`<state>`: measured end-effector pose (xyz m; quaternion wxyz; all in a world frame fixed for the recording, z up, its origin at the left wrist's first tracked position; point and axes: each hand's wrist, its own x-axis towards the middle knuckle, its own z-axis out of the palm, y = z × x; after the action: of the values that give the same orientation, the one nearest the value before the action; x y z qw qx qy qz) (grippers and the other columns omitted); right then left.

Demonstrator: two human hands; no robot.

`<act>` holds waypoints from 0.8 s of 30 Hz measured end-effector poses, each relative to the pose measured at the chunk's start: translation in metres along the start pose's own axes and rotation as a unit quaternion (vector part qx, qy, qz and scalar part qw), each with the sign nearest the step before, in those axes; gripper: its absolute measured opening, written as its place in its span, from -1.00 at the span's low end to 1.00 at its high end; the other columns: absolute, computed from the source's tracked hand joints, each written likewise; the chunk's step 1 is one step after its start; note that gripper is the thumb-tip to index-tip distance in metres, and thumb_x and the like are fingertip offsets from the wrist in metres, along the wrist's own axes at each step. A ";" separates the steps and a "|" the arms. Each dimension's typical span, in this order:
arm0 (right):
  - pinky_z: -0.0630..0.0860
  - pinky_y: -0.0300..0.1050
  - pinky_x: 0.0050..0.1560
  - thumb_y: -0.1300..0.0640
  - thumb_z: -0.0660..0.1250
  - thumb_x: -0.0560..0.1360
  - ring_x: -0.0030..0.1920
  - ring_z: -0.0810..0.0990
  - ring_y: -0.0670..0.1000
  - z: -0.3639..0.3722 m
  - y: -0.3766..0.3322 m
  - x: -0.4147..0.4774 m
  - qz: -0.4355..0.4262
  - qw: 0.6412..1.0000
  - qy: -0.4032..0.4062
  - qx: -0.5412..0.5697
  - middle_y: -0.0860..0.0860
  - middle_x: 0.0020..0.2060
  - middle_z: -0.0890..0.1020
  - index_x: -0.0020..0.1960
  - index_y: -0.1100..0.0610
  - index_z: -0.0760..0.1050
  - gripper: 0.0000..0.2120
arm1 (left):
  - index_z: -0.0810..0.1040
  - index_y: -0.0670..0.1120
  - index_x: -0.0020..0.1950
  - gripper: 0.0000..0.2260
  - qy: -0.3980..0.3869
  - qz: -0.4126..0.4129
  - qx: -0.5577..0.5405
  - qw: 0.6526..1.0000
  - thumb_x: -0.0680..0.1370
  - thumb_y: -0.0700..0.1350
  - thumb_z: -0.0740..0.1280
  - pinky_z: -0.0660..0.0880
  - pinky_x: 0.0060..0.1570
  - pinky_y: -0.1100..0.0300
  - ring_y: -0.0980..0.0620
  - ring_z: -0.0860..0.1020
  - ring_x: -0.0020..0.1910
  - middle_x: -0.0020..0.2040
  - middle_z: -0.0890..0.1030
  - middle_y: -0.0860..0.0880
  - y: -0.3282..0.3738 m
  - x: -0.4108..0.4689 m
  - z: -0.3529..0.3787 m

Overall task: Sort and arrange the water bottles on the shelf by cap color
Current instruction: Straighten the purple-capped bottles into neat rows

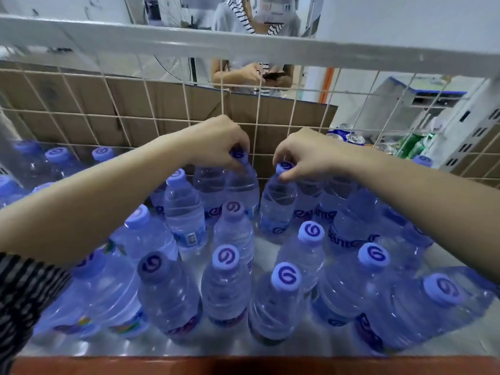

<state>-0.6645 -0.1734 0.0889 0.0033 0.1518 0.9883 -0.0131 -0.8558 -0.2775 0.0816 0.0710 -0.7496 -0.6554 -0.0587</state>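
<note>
Looking at clear plastic water bottles [226,282] packed upright on grey metal shelf [189,347]; white wire grid [150,101] right behind, brown cardboard sheet [121,104] beyond that.

I log a white wire grid [222,101] at the far side, with brown cardboard sheets [81,104] behind it and a white metal beam [189,44] across the top. Beyond, a person in a striped top [243,20] holds a phone [273,75]. White wall [405,20] far right, orange pipe [326,85] against it, grey perforated upright [476,131] at right.

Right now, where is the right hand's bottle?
Head view: the bottle is back-centre on the shelf, cap pinched by the right hand, just right of the second bottle in the left hand.
</note>
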 end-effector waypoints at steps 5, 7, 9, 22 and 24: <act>0.55 -0.01 -0.17 0.06 0.43 0.40 -0.16 0.61 0.12 0.009 0.009 0.019 0.057 0.997 0.047 0.002 0.12 -0.22 0.65 -0.11 0.20 0.64 -0.80 | 0.65 -0.06 0.05 -0.66 -0.043 0.006 0.008 0.999 0.42 0.14 0.49 0.38 -0.14 0.15 0.02 0.43 -0.19 -0.12 0.63 -0.03 -0.008 0.022 0.002; 0.55 -0.01 -0.20 0.03 0.43 0.40 -0.18 0.60 0.14 0.014 0.010 0.025 0.072 0.996 0.056 -0.003 0.14 -0.24 0.65 -0.15 0.21 0.63 -0.77 | 0.64 -0.07 0.10 -0.63 -0.061 0.000 -0.001 0.998 0.42 0.13 0.49 0.44 -0.06 0.11 -0.03 0.49 -0.11 -0.04 0.65 -0.06 -0.009 0.024 0.007; 0.49 -0.05 -0.25 -0.02 0.43 0.42 -0.21 0.59 0.12 0.018 0.012 0.028 0.079 0.995 0.060 -0.004 0.13 -0.25 0.64 -0.15 0.22 0.62 -0.73 | 0.63 -0.06 0.12 -0.63 -0.069 -0.006 -0.013 0.998 0.42 0.12 0.49 0.47 -0.02 0.09 -0.06 0.53 -0.05 -0.01 0.65 -0.06 -0.012 0.024 0.012; 0.49 -0.11 -0.17 -0.02 0.49 0.39 -0.14 0.55 0.02 0.016 0.022 0.027 0.047 0.997 0.035 0.042 -0.02 -0.16 0.59 0.03 0.11 0.59 -0.71 | 0.52 -0.07 -0.08 -0.58 -0.042 -0.044 0.009 0.998 0.43 0.29 0.41 0.36 -0.20 0.12 -0.10 0.49 -0.18 -0.21 0.55 -0.04 -0.017 0.019 0.027; 0.53 -0.09 -0.10 -0.01 0.50 0.39 -0.10 0.56 0.02 0.017 0.022 0.026 0.043 0.997 0.040 0.050 -0.02 -0.13 0.59 0.06 0.12 0.59 -0.69 | 0.59 -0.01 0.08 -0.62 -0.062 -0.015 -0.028 0.998 0.43 0.22 0.45 0.37 -0.13 0.17 -0.02 0.48 -0.14 -0.11 0.60 0.02 -0.018 0.017 0.023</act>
<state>-0.6830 -0.1452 0.0712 -0.0435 0.1944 0.9783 -0.0563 -0.8711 -0.2540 0.0629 0.0086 -0.7436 -0.6678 -0.0315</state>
